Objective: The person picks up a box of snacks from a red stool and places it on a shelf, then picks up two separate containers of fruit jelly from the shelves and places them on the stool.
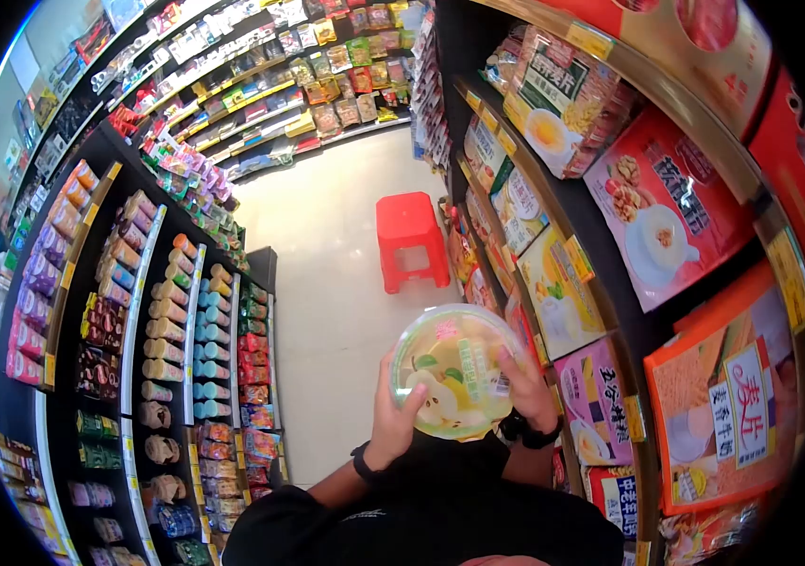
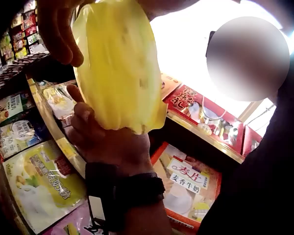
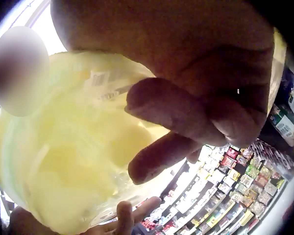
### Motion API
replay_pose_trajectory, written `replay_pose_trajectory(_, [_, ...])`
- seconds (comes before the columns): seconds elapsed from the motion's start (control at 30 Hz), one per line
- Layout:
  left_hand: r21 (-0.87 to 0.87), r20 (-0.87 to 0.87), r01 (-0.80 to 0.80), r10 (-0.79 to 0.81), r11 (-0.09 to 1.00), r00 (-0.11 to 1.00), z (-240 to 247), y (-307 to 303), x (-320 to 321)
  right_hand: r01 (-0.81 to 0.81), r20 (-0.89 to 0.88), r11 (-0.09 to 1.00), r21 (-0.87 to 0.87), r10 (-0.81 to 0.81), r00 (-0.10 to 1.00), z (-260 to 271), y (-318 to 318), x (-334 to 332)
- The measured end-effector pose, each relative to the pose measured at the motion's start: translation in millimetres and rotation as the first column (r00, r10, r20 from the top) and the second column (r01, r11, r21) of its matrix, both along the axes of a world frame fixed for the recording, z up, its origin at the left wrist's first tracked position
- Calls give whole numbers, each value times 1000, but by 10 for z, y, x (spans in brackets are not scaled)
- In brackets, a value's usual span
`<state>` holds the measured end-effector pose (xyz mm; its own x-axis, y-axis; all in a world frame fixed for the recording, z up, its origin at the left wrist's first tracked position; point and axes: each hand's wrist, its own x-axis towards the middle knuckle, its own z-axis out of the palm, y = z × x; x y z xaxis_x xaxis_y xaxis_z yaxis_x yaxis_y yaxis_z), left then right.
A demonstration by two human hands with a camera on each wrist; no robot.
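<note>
A round, clear plastic tub (image 1: pixel 454 363) with pears and green leaves printed on its lid is held up in front of the person's body. The left hand (image 1: pixel 395 410) grips it at the side, thumb over the lid's edge. On the opposite side the right hand (image 1: pixel 529 389) grips it too, with a black watch on that wrist. Seen from below in the left wrist view, the tub (image 2: pixel 120 68) is translucent yellow with ridged sides. A barcode shows through the tub (image 3: pixel 78 147) in the right wrist view, where the right hand's fingers curl against it.
A red plastic stool (image 1: pixel 409 231) stands on the pale aisle floor (image 1: pixel 327 311) ahead. Close on the right, a shelf holds cereal bags, among them an orange bag (image 1: pixel 719 406) and a red bag (image 1: pixel 662 208). Shelves with rows of cups (image 1: pixel 167 330) line the left.
</note>
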<state>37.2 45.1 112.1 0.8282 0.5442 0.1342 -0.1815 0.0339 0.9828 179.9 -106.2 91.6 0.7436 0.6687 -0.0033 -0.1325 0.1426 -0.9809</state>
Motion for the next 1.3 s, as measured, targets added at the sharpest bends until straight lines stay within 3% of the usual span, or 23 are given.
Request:
replay_pose_trajectory(0.2, [60,-143,27,-18,998,990,-214,554,381,-52,31,997,-52,54,998,-6,501,473])
replay_pose_trajectory(0.4, [-5,-179,4,-5,1000,984,-337,1188,749,-223,-114,971,-86,213,970,-122,1166,992])
replay_pose_trajectory(0.5, [-21,-83,-83,81,996,993,-340,1531,905,-363,-15,900,-239,371,929,-29,1488,1221])
replay_pose_trajectory(0.53, [-52,-44,-104,101,993,994,-337,1678,971,-371,211,852,-370,466,860,28,1623,1340])
replay_pose_trajectory(0.63, [-168,59,-129,141,977,988,-442,2111,1102,-414,257,764,-495,584,770,321,2009,1477])
replay_pose_trajectory(0.67, [-207,95,-115,137,972,986,-512,2278,1154,-445,301,773,-453,602,739,398,2136,1514])
replay_pose_trajectory(0.77, [-304,172,-101,158,947,972,-565,2612,1281,-563,72,633,-532,696,714,455,2480,1675])
replay_pose_trajectory(0.8, [-318,191,-106,173,942,966,-581,2725,1333,-539,224,656,-528,720,657,436,2605,1730])
replay_pose_trajectory(0.9, [-381,204,-98,187,919,961,-680,3017,1447,-587,216,615,-526,765,607,287,2913,1923])
replay_pose_trajectory(1.03, [-362,127,-92,147,928,981,-767,3255,1608,-654,123,604,-456,770,626,-75,3181,2239])
replay_pose_trajectory(1.17, [-352,3,-95,102,931,995,-815,3425,1914,-604,172,675,-424,715,677,-345,3339,2556])
replay_pose_trajectory(1.3, [-236,-122,-32,3,971,993,-907,3641,2361,-572,11,699,-429,637,770,-531,3425,2952])
